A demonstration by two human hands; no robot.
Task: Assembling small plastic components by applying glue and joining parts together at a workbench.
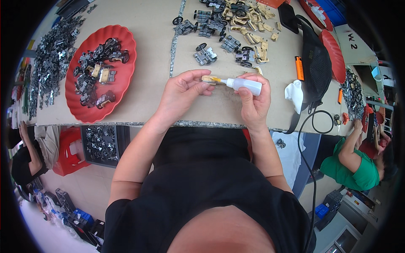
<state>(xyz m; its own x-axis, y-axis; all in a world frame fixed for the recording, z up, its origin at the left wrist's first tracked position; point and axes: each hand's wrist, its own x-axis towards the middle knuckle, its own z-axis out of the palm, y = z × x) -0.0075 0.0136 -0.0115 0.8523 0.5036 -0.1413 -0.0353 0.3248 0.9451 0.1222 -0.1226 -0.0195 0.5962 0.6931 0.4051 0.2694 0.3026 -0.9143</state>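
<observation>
Centrally, both hands meet just above the near part of the desk (147, 84). The left hand (183, 90) pinches a small beige piece (208, 78) between thumb and fingers, holding it up over the desk. The right hand (255, 99) is closed around a white bottle (248, 86), which lies nearly level, its nozzle (223, 80) pointing left. The yellowish tip of the nozzle is at the right end of the beige piece; whether it touches is too small to tell.

Just beyond the hands, a few wheeled frames (205, 55), grey and black, stand apart from one another. Farther back, more of them crowd together beside a scatter of loose beige parts (254, 19).

On the left, a red scalloped tray (124, 76) carries a cluster of similar frames, a few with beige pieces on them. Past it, toward the far left, spreads a heap of dark parts (52, 59).

To the right of the bottle lies a white crumpled thing (294, 93), near a black bag (316, 67) and an orange lighter-shaped object (299, 68). Beyond the bag is a second red tray (332, 52). A black cable (301, 145) hangs over the desk's near edge.

Below the desk on the left, a dark bin (122, 139) of small parts stands beside a red stool (67, 154). At the right, a person in green (358, 168) sits with an arm stretched toward the desk.
</observation>
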